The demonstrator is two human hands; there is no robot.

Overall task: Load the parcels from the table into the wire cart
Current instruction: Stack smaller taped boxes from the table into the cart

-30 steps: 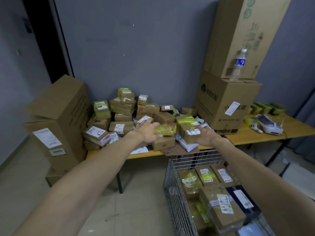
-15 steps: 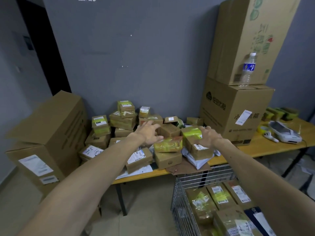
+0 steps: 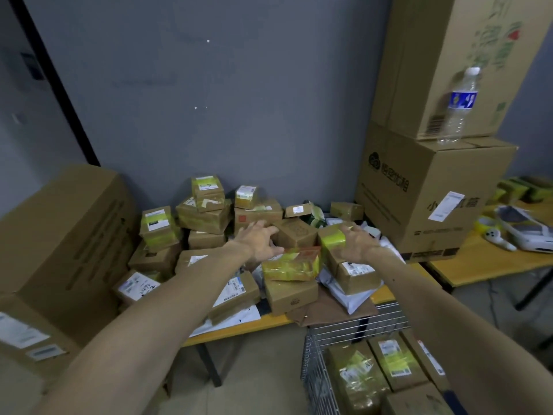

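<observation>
Three big cartons frame the scene: a tall carton [image 3: 443, 55] stacked on a printed carton [image 3: 419, 199] at the right, and a long carton [image 3: 59, 250] at the left. Between them runs the yellow surface [image 3: 263, 323], heaped with small parcels [image 3: 203, 217] (most brown, many banded in yellow-green tape, several stacked two or three high against the grey wall). Just in front of the surface's near edge, low right, stands the wire cart [image 3: 356, 324], with several parcels lying inside it.

Both bare arms reach out over the middle of the heap. The left hand [image 3: 257, 242] has its fingers spread and lightly bent, holding nothing, with the fingertips at the left side of a plain brown box [image 3: 297, 235]; whether they touch it cannot be told. The right hand [image 3: 356, 245] lies against the right side of a green-taped parcel [image 3: 330, 239], fingers curled over its top edge, gripping it. That parcel sits on the heap, just beside the plain brown box. A shiny gold-wrapped parcel [image 3: 291, 266] lies below both hands on top of another box. A water bottle [image 3: 460, 106] stands upright on the printed carton, in front of the tall one.
</observation>
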